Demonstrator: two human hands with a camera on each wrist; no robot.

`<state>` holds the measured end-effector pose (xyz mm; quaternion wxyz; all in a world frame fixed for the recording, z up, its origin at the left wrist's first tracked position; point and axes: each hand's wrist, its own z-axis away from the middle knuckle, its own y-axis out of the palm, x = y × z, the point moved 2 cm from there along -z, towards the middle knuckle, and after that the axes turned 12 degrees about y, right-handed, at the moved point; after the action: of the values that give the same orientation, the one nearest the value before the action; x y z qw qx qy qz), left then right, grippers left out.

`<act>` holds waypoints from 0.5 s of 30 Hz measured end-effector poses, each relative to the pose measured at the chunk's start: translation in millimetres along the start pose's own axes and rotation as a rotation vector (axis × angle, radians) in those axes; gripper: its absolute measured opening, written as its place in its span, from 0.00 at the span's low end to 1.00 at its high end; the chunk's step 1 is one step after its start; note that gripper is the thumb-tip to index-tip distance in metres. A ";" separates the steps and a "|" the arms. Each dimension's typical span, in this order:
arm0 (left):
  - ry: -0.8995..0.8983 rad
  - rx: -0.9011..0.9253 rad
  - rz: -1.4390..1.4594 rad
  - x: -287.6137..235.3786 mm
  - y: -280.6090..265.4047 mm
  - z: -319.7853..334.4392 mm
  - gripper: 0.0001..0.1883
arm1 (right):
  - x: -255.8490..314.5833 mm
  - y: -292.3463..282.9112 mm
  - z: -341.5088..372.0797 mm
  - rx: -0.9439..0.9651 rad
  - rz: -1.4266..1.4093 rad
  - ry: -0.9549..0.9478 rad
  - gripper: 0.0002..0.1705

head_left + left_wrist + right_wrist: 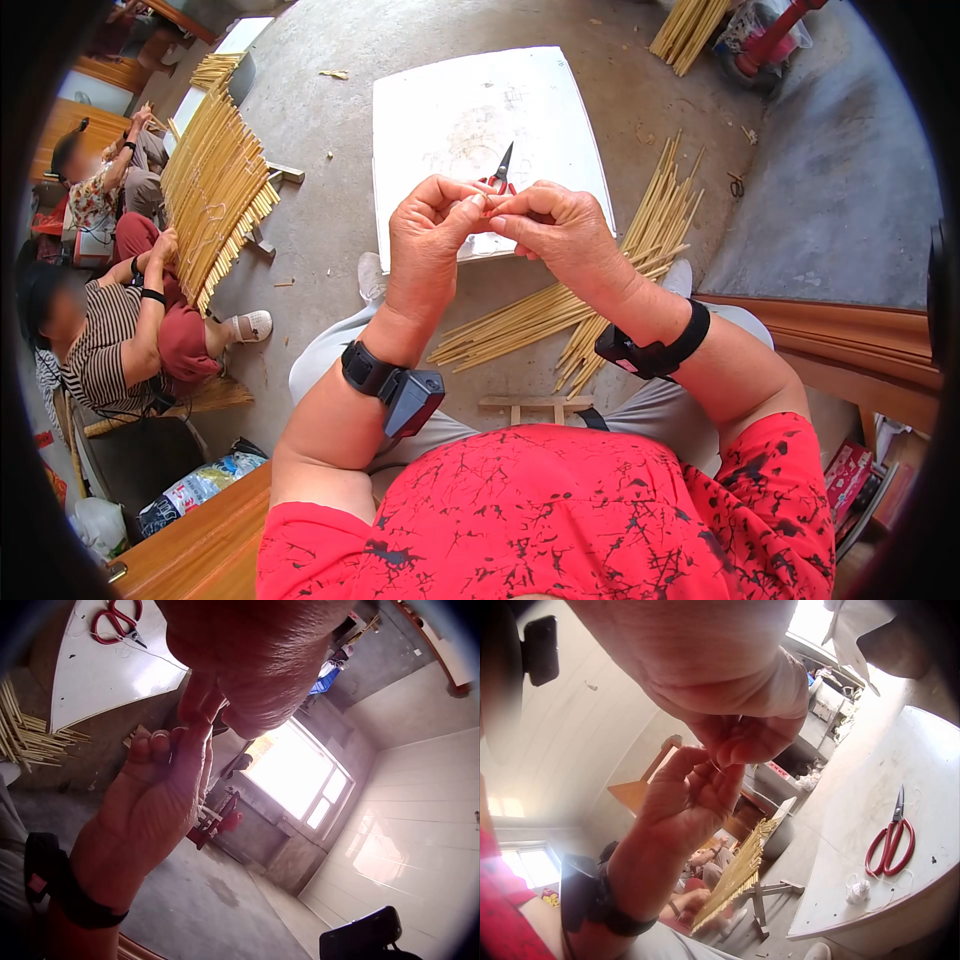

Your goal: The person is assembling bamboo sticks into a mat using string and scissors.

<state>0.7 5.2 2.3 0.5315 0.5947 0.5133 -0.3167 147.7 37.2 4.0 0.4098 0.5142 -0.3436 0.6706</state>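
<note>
My left hand and right hand meet in front of my chest, over the near edge of a white board. Fingertips of both hands pinch a thin white string, only a short bit of which shows between them. Red-handled scissors lie on the board just beyond the hands, blades pointing away. Beside their handles sits a small ball of white string. In the left wrist view a strand of string crosses the board from the scissors toward the hands.
Bundles of thin sticks lie on the floor right of the board and below it. At left, two seated people work at a slatted mat of sticks on a stand. More sticks lie at the far right. A wooden edge runs at right.
</note>
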 end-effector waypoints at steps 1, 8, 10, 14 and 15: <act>0.007 0.005 -0.018 -0.1 0.0 0.1 0.03 | 0.4 0.0 0.1 0.000 0.000 0.000 0.08; -0.013 0.000 0.014 -0.8 0.0 0.0 0.02 | -1.6 0.3 -1.4 -0.005 0.008 -0.022 0.08; -0.021 -0.002 0.019 -1.2 0.2 -0.1 0.02 | -1.4 0.0 -1.3 -0.006 0.018 -0.028 0.08; -0.026 -0.014 0.027 -0.3 -0.5 -0.1 0.03 | -0.8 -0.3 -1.0 0.002 0.013 -0.013 0.08; -0.025 -0.019 0.040 0.1 -0.6 -0.2 0.03 | -0.7 -0.4 -1.0 0.004 0.006 -0.017 0.08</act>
<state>0.1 5.3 2.1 0.5498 0.5955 0.4977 -0.3088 147.7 38.1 3.2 0.4037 0.5195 -0.3471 0.6683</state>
